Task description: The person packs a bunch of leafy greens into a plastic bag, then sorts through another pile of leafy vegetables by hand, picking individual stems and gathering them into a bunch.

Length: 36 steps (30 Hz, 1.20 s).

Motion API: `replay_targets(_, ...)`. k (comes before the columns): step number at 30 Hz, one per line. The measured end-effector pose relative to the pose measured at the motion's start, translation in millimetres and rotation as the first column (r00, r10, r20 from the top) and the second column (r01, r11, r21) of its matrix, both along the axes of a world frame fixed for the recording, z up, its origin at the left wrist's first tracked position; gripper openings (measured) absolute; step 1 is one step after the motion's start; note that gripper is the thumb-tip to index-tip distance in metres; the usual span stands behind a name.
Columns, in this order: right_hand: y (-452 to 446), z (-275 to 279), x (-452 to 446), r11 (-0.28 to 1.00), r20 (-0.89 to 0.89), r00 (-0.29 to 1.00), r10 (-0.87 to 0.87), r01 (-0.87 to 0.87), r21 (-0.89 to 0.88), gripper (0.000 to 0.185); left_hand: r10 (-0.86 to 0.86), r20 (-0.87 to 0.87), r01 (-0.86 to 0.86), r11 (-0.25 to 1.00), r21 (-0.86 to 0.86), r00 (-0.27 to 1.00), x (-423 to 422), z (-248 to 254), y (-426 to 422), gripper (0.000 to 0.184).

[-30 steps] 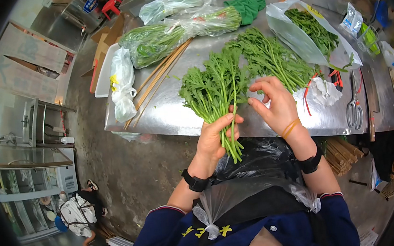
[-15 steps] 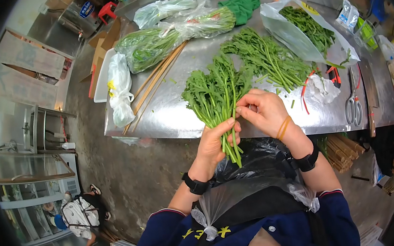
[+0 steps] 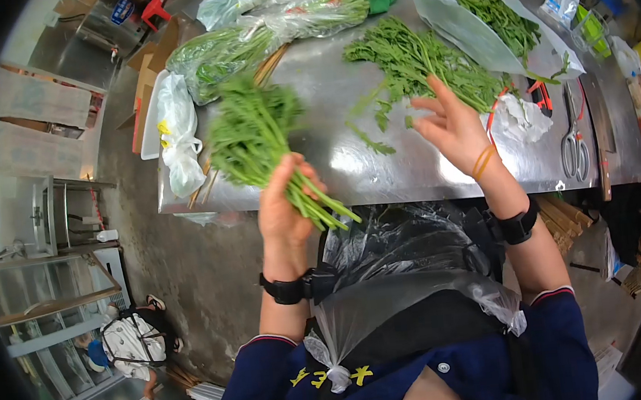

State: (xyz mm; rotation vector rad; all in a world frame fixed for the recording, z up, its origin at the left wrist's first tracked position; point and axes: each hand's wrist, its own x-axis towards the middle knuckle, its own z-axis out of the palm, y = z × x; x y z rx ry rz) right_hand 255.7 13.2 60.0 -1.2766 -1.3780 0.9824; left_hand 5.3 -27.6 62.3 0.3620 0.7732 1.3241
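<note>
One leafy bunch (image 3: 250, 129) (motion-blurred) partly hides the wooden sticks (image 3: 269, 66).

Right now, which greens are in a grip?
The leafy bunch in the left hand; the loose greens lie on the table, the bagged greens in the open bag.

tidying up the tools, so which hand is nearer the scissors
Right. The right hand is open left of the scissors, over the metal table; the left hand is farther left, gripping the leafy greens.
</note>
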Motion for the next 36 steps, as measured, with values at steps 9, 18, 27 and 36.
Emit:
replay_targets(9, -86.9, -103.3, -38.3, 0.776, 0.470, 0.620, 0.628, -0.458, -0.433, 0.032, -0.076, 0.088, 0.076, 0.997, -0.006, 0.993, -6.2, -5.8, -15.2, 0.020)
replay_targets(18, -79.9, -143.8, -37.8, 0.646, 0.218, 0.729, 0.649, -0.377, -0.664, 0.025, -0.113, -0.176, 0.113, 0.994, -0.012, 0.978, 9.6, 0.3, -33.3, 0.016)
replay_targets(27, -102.8, -97.5, 27.5, 0.646, -0.042, 0.933, 0.358, -0.280, -0.710, 0.018, -0.210, -0.289, 0.249, 0.963, 0.106, 0.934, 17.9, -3.3, -43.2, 0.018)
replay_targets(36, -92.4, 56.4, 47.2, 0.929, 0.195, 0.941, 0.277, -0.211, -0.304, 0.021, -0.016, -0.040, 0.013, 0.998, -0.055, 0.999, 30.7, 4.7, -32.2, 0.014)
